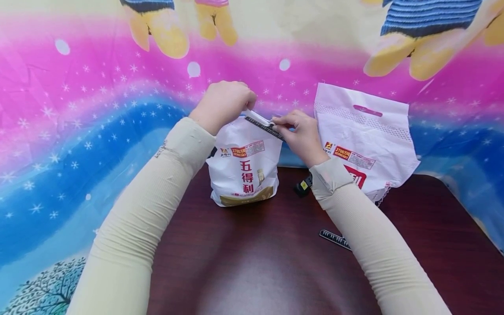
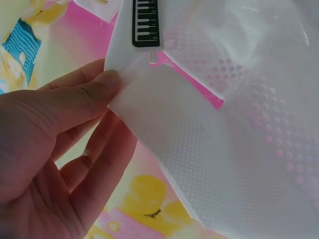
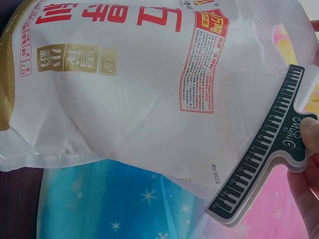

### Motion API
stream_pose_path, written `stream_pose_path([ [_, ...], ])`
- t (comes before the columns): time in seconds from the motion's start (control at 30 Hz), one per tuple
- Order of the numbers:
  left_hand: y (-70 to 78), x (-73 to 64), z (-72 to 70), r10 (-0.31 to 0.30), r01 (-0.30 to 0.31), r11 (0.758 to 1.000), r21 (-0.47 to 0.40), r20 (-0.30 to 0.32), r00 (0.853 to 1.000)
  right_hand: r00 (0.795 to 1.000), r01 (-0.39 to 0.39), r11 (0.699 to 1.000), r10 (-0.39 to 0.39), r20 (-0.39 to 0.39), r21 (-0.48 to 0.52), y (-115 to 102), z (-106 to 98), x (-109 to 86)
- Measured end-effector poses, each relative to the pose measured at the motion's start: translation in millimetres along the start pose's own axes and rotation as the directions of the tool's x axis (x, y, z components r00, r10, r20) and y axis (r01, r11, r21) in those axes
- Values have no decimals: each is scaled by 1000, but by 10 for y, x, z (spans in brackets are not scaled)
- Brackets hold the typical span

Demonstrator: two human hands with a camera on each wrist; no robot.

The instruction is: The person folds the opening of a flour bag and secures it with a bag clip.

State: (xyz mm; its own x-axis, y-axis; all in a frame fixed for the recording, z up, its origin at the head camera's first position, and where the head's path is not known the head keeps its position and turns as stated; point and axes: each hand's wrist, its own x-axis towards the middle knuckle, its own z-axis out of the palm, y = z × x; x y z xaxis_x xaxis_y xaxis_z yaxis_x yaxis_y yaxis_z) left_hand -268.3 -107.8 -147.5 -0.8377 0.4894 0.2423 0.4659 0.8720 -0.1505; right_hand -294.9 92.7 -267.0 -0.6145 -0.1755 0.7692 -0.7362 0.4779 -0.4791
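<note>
A white flour bag (image 1: 246, 175) with red lettering stands upright on the table. My left hand (image 1: 228, 105) pinches a top corner of it; in the left wrist view the thumb and forefinger of that hand (image 2: 65, 134) hold the bag's edge (image 2: 144, 119) beside the pink-showing handle slot. My right hand (image 1: 301, 133) pinches the handle of a long clip (image 1: 257, 122) with a piano-key pattern. In the right wrist view the clip (image 3: 259, 149) lies slantwise across the bag's top. Whether its jaws are closed on the bag I cannot tell.
To the right stands a second white bag (image 1: 366, 135) with a cut-out handle. A similar piano-key clip (image 1: 334, 239) lies on the dark table (image 1: 236, 262), partly behind the right sleeve. Near the right forearm is a small black object (image 1: 303, 186) with a yellow label. A printed cloth (image 1: 98, 109) hangs behind.
</note>
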Motion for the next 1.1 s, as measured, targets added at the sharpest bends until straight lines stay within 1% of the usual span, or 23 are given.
stream_pose_path([
  [0.23, -20, -23, 14, -5, 5, 1000, -5, 3, 1000, 1000, -15, 1000, 15, 25, -7, -12, 13, -4],
  [0.57, -34, -18, 35, -4, 4, 1000, -4, -1, 1000, 998, -25, 997, 28, 56, -67, -19, 4, 1],
  [0.73, -40, -22, 44, -5, 5, 1000, -8, -6, 1000, 998, -13, 998, 16, 57, -60, -5, 12, -4],
  [0.97, -42, -26, 58, -17, 17, 1000, -24, 3, 1000, 997, 22, 994, -14, 75, -110, 20, 17, -11],
  [1.1, -50, -21, 72, -17, 17, 1000, -24, 4, 1000, 997, 30, 993, -20, 80, -116, 34, 18, -15],
])
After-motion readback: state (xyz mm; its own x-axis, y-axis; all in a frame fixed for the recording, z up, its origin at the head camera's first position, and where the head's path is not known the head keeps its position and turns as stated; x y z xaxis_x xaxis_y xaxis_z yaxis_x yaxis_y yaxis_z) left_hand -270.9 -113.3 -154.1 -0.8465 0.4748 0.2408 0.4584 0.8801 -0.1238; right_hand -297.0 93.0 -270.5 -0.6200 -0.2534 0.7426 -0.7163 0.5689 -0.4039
